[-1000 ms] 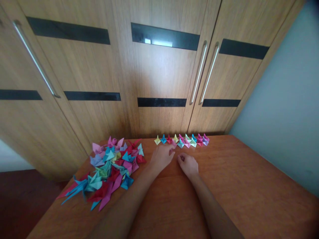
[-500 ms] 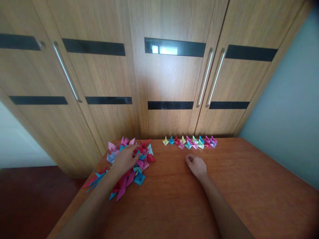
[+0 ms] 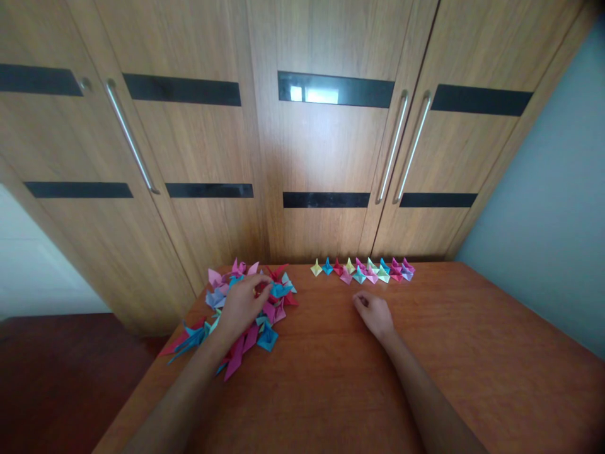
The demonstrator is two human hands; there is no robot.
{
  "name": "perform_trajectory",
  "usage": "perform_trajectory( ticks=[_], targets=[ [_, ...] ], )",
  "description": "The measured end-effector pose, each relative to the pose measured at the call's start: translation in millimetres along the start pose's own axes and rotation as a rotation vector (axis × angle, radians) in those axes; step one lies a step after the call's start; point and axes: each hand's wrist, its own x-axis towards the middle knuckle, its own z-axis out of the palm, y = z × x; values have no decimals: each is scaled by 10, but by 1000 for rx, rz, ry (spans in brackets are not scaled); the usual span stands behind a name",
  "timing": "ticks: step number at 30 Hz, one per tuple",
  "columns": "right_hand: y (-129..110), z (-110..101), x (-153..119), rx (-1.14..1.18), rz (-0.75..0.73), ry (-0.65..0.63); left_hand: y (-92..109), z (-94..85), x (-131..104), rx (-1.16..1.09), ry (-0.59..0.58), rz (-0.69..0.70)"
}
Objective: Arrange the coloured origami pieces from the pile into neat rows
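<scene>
A light-blue paper crane [image 3: 280,289] sits pinched between the thumb and fingertips of a person's left hand [image 3: 246,302], just above the right side of a colorful pile of folded paper cranes [image 3: 273,311]. The left forearm crosses over the pile, hiding part of it. Around the hand lie pink, red, lilac and turquoise birds, heaped against one another; a deeper blue crane [image 3: 268,338] rests at the near right edge, and pointed blue and red pieces poke out on the left.

To the right, the right hand [image 3: 373,314] rests on the brown wooden table [image 3: 449,353], its fingers curled into a loose fist. Just beyond it, near the table's far edge, more small cranes [image 3: 359,275] stand in two close rows, yellow, blue, red, pink, green and purple, well apart from the pile.

Behind the table rises a wooden wardrobe [image 3: 321,151] with long metal handles [image 3: 393,148] and glossy black strips [image 3: 335,89], one catching a bright reflection. A pale blue-gray wall [image 3: 534,233] closes the right side; dark reddish floor [image 3: 51,372] shows at lower left.
</scene>
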Motion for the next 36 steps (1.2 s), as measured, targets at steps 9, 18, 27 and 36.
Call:
perform_trajectory(
  ticks=[9,18,27,36],
  targets=[
    [-462,100,-240,793,-18,-342,676,664,-287,-523,99,-103],
    [-329,146,-189,855,63,-316,701,936,-416,-876,-37,-302],
    [-292,154,-186,829,44,-390,718,937,-474,-780,-58,-273],
    [-281,155,-169,900,99,-411,733,903,-535,-698,-83,-171]
  ],
)
